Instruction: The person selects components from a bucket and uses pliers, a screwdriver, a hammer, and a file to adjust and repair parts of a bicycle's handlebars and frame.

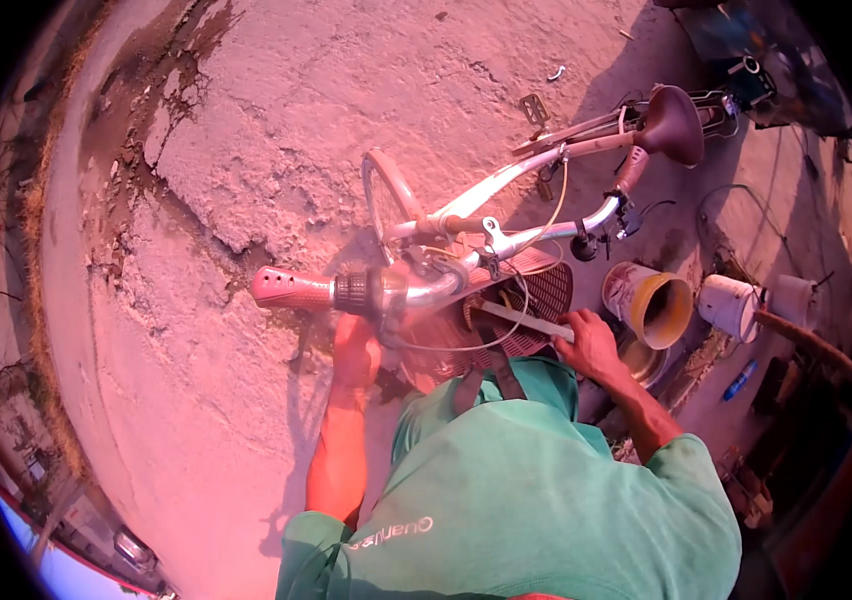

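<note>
In front of me stands a bicycle with a silver frame (491, 190), a dark saddle (672, 127) and a brown mesh basket (543, 283) at the front. My right hand (591, 345) is closed round the end of a long, flat silver metal bar (524, 320). The bar's other end reaches over the basket to a brownish part that I cannot make out. Below the left handlebar grip (291, 288) is my left hand (356, 350); the handlebar and basket hide its fingers. A thin cable (466, 347) loops across the basket, close to the bar.
To the right stand a yellow-lined bucket (664, 310), a white pail (728, 305) and a metal basin (643, 362). A wooden stick (821, 355) and a blue object (741, 380) lie beyond. Cracked concrete (176, 210) spreads to the left.
</note>
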### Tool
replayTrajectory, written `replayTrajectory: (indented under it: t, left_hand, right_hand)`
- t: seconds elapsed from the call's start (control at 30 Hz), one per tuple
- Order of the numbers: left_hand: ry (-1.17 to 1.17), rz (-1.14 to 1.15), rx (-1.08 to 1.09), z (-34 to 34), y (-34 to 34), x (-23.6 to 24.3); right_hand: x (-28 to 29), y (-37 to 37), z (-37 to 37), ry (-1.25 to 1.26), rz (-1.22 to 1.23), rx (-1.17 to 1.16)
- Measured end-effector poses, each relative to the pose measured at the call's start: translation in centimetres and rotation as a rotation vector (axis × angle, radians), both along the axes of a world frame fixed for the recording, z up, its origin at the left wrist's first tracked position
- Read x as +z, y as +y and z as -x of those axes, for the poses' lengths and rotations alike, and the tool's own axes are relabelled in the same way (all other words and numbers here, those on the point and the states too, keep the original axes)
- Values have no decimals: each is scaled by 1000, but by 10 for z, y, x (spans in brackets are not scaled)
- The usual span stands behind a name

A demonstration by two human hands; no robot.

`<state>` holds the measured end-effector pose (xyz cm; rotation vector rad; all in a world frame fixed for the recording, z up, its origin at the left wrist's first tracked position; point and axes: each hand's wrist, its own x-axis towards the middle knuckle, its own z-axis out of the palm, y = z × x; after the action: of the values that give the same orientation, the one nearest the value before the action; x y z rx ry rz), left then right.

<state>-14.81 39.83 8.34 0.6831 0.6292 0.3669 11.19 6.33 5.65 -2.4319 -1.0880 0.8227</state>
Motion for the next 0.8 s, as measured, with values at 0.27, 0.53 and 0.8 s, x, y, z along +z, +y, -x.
replayTrajectory:
  t: [0.27, 0.53, 0.8]
  left_hand:
    - [226, 146, -171, -106, 40, -20]
    - [179, 80, -205, -171, 24, 25]
    - [35, -138, -437, -170, 33, 32]
  right_hand:
    - [-57, -32, -21, 276, 456, 47]
    - [-54, 14, -18, 1167, 516, -200]
    - [28, -31, -21, 813, 511, 26]
